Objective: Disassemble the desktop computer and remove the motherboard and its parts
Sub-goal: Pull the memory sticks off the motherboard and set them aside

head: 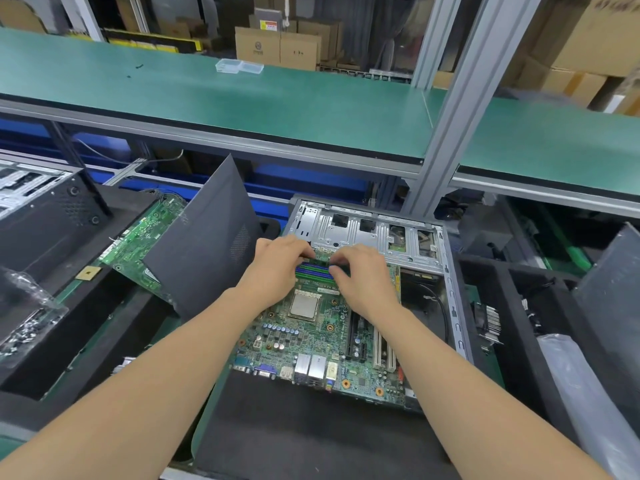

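I see the open case (325, 231) with the green board (304, 341) lying flat in it. At the board's far end, my left hand (277, 258) and right hand (363, 273) each pinch an end of the sticks (315, 270).

**Our tally at the bench**

We count two hands, left hand (277, 261) and right hand (367, 278); one memory stick (322, 257); two motherboards, the near motherboard (304, 344) and the loose motherboard (138, 244) by the worktop's left edge; two dark panels, left panel (204, 237) and right panel (609, 289); one clear box (239, 66).
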Demonstrator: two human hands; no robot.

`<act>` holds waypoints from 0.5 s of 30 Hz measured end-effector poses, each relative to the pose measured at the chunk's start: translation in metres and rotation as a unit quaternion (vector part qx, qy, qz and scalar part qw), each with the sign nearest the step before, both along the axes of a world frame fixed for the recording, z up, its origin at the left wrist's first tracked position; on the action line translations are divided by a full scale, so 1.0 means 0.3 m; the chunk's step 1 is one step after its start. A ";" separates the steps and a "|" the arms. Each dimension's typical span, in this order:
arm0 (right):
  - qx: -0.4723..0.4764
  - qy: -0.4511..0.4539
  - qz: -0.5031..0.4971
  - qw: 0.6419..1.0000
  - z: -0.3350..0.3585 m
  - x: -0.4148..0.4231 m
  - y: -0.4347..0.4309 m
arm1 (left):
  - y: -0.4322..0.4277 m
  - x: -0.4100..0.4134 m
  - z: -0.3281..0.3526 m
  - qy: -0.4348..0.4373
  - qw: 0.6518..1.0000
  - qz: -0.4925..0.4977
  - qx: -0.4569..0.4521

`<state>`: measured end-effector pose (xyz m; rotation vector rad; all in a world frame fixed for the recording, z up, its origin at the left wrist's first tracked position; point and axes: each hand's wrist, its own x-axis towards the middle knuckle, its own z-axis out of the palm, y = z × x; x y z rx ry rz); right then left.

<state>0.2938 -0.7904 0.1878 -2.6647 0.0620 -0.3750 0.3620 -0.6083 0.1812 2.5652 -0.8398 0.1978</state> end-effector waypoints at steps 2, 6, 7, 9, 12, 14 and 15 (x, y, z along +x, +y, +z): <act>0.003 0.000 -0.010 1.000 0.007 0.006 0.003 | 0.001 0.002 0.013 -0.003 1.000 0.007 0.008; 0.015 0.003 -0.022 1.000 0.022 0.008 0.012 | 0.000 -0.005 0.036 -0.006 1.000 0.004 -0.005; 0.019 0.003 -0.024 1.000 0.026 0.008 0.014 | -0.001 -0.006 0.038 -0.002 1.000 0.003 -0.009; 0.027 0.000 -0.028 0.999 0.033 0.007 0.017 | -0.001 -0.007 0.038 0.001 1.000 0.004 -0.008; 0.041 -0.011 -0.034 0.999 0.039 0.005 0.018 | -0.002 -0.002 0.038 -0.017 1.000 -0.002 -0.013; 0.064 -0.015 -0.041 0.997 0.041 0.001 0.013 | -0.008 0.000 0.047 -0.004 0.998 -0.012 -0.069; 0.081 -0.015 -0.046 0.995 0.044 0.000 0.007 | -0.013 0.003 0.054 0.011 0.994 -0.005 -0.107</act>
